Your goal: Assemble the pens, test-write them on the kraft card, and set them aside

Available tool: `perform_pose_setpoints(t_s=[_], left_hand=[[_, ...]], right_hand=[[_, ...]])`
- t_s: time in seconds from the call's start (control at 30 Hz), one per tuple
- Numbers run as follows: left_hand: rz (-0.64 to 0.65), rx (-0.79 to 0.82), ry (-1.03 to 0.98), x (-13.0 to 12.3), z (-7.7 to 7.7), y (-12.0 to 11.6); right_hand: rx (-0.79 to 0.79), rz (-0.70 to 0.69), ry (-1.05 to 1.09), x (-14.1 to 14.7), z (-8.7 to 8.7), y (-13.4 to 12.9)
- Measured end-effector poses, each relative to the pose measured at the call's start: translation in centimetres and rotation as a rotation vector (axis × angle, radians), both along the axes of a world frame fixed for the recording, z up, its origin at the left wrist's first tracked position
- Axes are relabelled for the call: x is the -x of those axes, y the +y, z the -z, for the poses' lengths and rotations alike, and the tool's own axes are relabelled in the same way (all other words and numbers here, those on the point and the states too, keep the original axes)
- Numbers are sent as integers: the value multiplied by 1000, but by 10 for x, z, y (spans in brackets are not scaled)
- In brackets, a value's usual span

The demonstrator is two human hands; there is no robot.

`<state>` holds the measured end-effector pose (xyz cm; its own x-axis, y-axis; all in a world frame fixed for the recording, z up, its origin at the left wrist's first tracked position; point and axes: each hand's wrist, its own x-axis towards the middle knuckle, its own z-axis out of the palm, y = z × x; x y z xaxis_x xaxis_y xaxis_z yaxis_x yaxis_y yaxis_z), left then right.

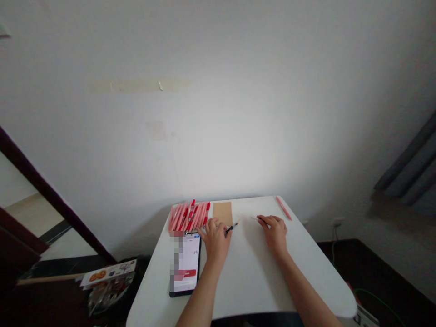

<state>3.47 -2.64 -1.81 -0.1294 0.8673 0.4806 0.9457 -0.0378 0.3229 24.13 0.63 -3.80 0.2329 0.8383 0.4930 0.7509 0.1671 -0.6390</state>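
Observation:
My left hand [215, 236] is over the near end of a brown card [222, 212], closed on a dark pen part [231, 228] with a pale tip pointing right. To the right, my right hand [273, 230] pinches a thin piece [260, 220], dark near the fingers and pale at its left end. The two pieces are apart. Many pink and red pens [189, 216] lie side by side at the table's back left. One pink pen [283, 208] rests alone at the back right edge.
A lit phone [185, 265] lies on the left of the white table [252, 290]. The wall stands right behind the table. A full bin [111, 293] with a box on top is on the floor at left.

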Motion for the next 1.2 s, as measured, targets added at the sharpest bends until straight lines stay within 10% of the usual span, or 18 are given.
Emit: perform_pose_setpoints(t_s=[1.2], left_hand=[[58, -29, -8, -7, -4, -2]], right_hand=[[20, -33, -25, 1, 0, 0]])
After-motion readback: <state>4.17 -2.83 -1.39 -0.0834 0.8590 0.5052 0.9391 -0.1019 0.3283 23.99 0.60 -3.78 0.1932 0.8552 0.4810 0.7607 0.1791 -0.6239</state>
